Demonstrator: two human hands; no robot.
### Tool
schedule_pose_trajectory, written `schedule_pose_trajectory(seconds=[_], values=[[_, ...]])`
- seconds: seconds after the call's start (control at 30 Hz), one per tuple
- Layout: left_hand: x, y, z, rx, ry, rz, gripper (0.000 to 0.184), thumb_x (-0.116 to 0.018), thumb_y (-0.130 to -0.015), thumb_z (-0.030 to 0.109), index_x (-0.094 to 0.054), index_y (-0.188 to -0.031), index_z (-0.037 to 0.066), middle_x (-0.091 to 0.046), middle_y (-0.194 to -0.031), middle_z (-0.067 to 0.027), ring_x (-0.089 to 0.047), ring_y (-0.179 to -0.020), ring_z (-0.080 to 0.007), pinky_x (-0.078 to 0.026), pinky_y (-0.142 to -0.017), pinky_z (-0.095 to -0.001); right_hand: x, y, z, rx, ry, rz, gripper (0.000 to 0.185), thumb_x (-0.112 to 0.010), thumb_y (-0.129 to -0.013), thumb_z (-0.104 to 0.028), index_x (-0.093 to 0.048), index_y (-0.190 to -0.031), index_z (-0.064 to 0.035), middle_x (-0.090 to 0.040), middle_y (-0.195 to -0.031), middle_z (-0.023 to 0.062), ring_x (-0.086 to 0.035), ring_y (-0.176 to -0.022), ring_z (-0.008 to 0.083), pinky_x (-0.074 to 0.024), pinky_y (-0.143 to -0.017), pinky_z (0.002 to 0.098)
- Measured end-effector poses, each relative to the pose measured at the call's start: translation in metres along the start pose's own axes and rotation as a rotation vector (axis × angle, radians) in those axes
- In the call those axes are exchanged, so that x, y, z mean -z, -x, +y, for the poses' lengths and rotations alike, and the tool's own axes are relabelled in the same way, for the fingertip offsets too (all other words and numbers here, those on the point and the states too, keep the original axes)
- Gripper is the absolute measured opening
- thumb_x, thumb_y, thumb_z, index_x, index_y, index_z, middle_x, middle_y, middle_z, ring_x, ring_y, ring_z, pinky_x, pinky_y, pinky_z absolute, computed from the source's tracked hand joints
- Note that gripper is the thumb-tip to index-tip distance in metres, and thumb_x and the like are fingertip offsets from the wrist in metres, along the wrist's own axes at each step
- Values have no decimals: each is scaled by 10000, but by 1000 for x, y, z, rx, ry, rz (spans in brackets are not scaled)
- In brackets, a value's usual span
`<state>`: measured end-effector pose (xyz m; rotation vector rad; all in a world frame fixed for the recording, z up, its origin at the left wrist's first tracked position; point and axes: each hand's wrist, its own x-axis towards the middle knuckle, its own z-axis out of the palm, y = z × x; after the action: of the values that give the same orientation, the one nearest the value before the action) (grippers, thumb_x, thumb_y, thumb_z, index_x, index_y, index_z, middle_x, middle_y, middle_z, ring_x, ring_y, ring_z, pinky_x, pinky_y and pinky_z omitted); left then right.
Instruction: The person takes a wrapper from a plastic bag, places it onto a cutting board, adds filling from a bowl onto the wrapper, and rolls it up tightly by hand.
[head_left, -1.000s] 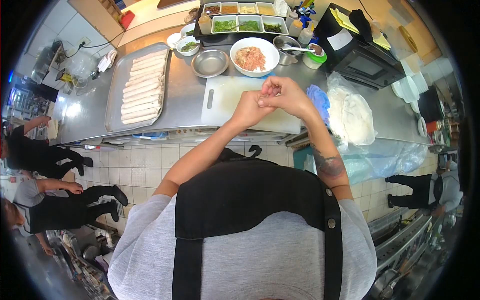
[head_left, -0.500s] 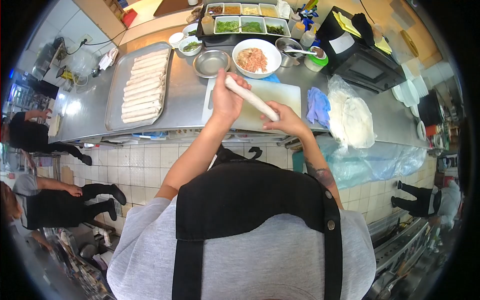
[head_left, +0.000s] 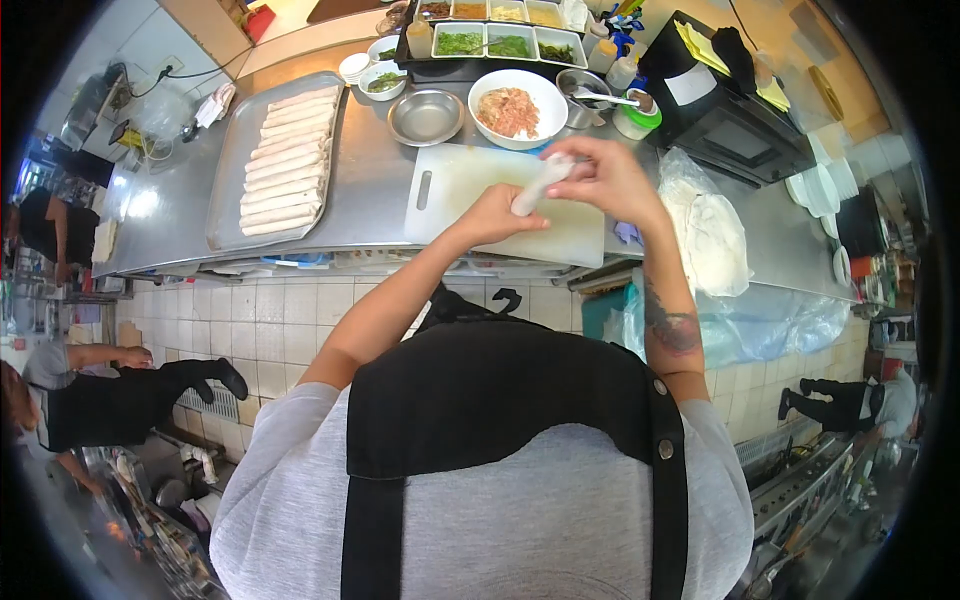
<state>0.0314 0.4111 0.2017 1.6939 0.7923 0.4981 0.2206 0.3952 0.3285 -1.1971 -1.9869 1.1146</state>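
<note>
My left hand (head_left: 497,217) gripped the near end of one pale roll (head_left: 541,189), my right hand (head_left: 610,180) pinched its far end (above the cutting board (head_left: 450,185), toward its far edge), finished-looking rolls (head_left: 288,160) lined the tray (head_left: 235,165), and pink mixture (head_left: 508,112) remained unused.

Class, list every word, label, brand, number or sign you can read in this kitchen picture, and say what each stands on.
None can be read.
White sheet on the black appliance: any writing is too small to read.
Squeeze bottle and green-lidded tub: no legible label.
Held roll and cutting board: no lettering visible.
</note>
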Motion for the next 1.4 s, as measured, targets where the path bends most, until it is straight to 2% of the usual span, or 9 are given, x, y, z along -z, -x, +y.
schedule_pose_trajectory(seconds=[0.07,0.37,0.43,0.67,0.83,1.17,1.27,1.33,1.4], values=[[-3,-4,6,33,83,185,153,-714,-771,156,-656,-844,35,-637,-772,0,-553,-717,-55,-455,-657,-234,-11,-4,6,-14,30,-33,385,-746,-709,-17,-612,-1069,-5,-607,-931,19,-596,-715,52,-484,-645,207],[-7,1,20,-193,72,291,151,-674,-786,104,-642,-883,-6,-633,-771,-26,-552,-749,-66,-476,-685,-259,-40,-9,9,195,204,125,169,-746,-719,-108,-693,-865,-41,-575,-737,28,-520,-576,110,-452,-581,235],[-8,3,27,-197,122,308,160,-674,-785,98,-647,-901,-8,-635,-779,-23,-552,-749,-65,-473,-680,-256,-40,-10,3,82,201,139,128,-718,-716,-94,-662,-776,4,-625,-762,109,-612,-639,178,-495,-612,284],[-6,3,25,-109,219,320,227,-690,-789,110,-668,-985,-3,-676,-848,-28,-569,-774,-56,-479,-688,-259,-32,-4,-8,11,241,74,126,-679,-734,-15,-692,-858,3,-668,-796,119,-665,-731,175,-514,-654,285],[-11,1,22,-103,149,321,209,-699,-783,126,-677,-957,12,-676,-798,-46,-578,-749,-65,-478,-674,-268,-34,-1,-14,132,387,96,124,-665,-693,-19,-704,-810,-6,-651,-732,182,-655,-680,297,-522,-640,350],[-12,3,24,-138,34,278,160,-707,-778,106,-663,-879,-11,-663,-804,-15,-568,-759,-55,-463,-668,-244,-40,-11,-7,-57,392,148,108,-696,-669,-56,-610,-688,5,-591,-592,112,-605,-566,186,-477,-560,302],[-13,4,21,-245,208,321,183,-753,-761,158,-652,-778,7,-664,-735,-46,-598,-669,-111,-477,-631,-277,-33,-16,-1,-143,325,-22,146,-700,-697,-58,-628,-817,-14,-632,-706,70,-627,-662,158,-501,-626,281],[2,14,30,-178,273,342,164,-715,-799,139,-618,-745,18,-635,-714,-35,-567,-665,-90,-462,-627,-266,-33,-16,26,-71,-506,12,233,-714,-728,-66,-602,-926,-14,-629,-856,40,-607,-766,127,-496,-700,261],[14,24,32,-112,344,372,180,-677,-838,119,-584,-712,30,-606,-694,-23,-536,-662,-69,-447,-622,-254,-51,-18,39,-24,-602,24,315,-719,-747,-69,-584,-1028,-22,-612,-993,34,-601,-862,151,-491,-765,261]])
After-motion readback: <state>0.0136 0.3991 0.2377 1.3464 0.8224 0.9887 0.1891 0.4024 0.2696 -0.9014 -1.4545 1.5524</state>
